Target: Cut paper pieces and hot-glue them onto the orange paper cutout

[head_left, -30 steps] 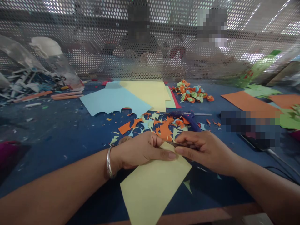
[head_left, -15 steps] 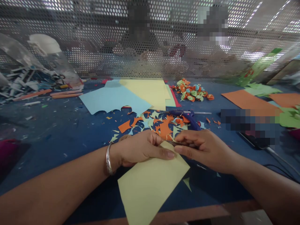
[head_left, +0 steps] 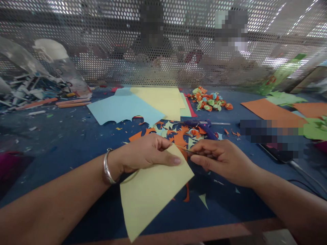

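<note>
My left hand point(head_left: 146, 153), with a silver bangle at the wrist, pinches a pale yellow sheet of paper point(head_left: 155, 190) near its upper corner, thumb on top. The sheet tilts down toward the table's front edge. Just right of it, my right hand point(head_left: 222, 160) is closed on what look like small scissors point(head_left: 187, 150). Only their thin metal tip shows, pointing left toward the sheet; the handles are hidden in the fingers. Beneath and beyond both hands lie orange paper scraps point(head_left: 181, 137) mixed with pale green and blue offcuts.
Behind the scraps are a blue sheet point(head_left: 122, 107), a yellow sheet point(head_left: 159, 100), a purple glue gun point(head_left: 208, 129) and a pile of curled paper pieces point(head_left: 212, 100). Orange sheets point(head_left: 270, 110) and a phone point(head_left: 276, 151) lie right. A perforated screen point(head_left: 102, 68) stands behind; a bottle point(head_left: 68, 75) is left.
My left hand has moved left with the yellow sheet, away from the scissors' tip. My right hand has stayed almost in place. More orange scrap shows between the hands.
</note>
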Demonstrator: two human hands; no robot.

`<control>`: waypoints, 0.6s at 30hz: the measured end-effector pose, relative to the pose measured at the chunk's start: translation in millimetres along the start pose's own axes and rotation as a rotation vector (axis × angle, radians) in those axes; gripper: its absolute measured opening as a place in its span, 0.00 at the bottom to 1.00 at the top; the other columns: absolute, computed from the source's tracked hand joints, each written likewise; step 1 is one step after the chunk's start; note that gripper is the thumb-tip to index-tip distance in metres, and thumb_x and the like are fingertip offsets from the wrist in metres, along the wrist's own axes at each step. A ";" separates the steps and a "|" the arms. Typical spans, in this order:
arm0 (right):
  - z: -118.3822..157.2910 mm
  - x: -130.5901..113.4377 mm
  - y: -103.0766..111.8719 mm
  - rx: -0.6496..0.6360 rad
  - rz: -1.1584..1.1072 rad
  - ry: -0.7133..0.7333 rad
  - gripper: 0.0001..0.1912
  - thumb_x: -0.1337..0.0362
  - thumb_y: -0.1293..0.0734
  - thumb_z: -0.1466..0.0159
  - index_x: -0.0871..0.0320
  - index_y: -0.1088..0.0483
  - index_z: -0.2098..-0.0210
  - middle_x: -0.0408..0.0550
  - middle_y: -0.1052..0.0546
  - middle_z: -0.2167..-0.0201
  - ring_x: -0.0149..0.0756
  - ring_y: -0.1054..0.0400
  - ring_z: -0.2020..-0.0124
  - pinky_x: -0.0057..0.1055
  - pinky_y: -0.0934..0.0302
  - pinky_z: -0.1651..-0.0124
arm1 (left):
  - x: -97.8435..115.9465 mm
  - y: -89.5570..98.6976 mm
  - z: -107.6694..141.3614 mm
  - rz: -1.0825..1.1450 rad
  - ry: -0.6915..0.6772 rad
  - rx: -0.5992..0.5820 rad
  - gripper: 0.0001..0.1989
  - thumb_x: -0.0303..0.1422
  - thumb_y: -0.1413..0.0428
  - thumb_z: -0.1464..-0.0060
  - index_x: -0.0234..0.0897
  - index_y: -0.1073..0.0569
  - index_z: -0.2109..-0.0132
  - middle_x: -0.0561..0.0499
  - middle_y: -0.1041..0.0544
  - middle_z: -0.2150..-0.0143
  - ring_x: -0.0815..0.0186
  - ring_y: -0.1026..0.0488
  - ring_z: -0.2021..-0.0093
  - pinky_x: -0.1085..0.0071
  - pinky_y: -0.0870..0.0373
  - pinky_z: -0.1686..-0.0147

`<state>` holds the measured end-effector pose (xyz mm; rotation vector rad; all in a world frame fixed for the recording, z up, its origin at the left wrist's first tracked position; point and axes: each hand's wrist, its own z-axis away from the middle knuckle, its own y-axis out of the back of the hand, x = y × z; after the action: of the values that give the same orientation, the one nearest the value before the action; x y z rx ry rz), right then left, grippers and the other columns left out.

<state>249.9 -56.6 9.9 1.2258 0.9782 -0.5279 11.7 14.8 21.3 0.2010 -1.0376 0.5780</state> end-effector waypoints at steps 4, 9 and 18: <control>0.5 -1.1 2.0 0.008 0.040 0.007 0.13 0.54 0.34 0.31 0.58 0.26 0.62 0.40 0.30 0.78 0.27 0.36 0.78 0.25 0.43 0.75 | 12.5 24.9 15.8 -0.421 -0.149 0.296 0.15 0.46 0.38 0.45 0.37 0.21 0.62 0.50 0.20 0.70 0.68 0.26 0.75 0.74 0.36 0.76; 0.3 -5.0 1.6 0.007 0.041 0.013 0.13 0.54 0.34 0.32 0.58 0.26 0.63 0.39 0.32 0.79 0.27 0.36 0.79 0.25 0.44 0.76 | 15.7 43.9 31.5 -1.056 -0.307 0.767 0.17 0.43 0.41 0.43 0.39 0.22 0.50 0.44 0.20 0.55 0.56 0.25 0.58 0.66 0.34 0.63; 0.2 -5.3 -2.5 -0.028 0.035 0.028 0.14 0.53 0.34 0.32 0.57 0.27 0.65 0.39 0.32 0.78 0.27 0.36 0.78 0.26 0.43 0.75 | 19.3 -12.0 17.1 -0.768 -0.500 0.436 0.17 0.42 0.41 0.40 0.41 0.25 0.47 0.48 0.19 0.50 0.61 0.23 0.52 0.70 0.32 0.55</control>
<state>245.3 -58.3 13.0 1.2261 0.9825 -0.4698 12.6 4.5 47.7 1.1193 -1.1935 0.0314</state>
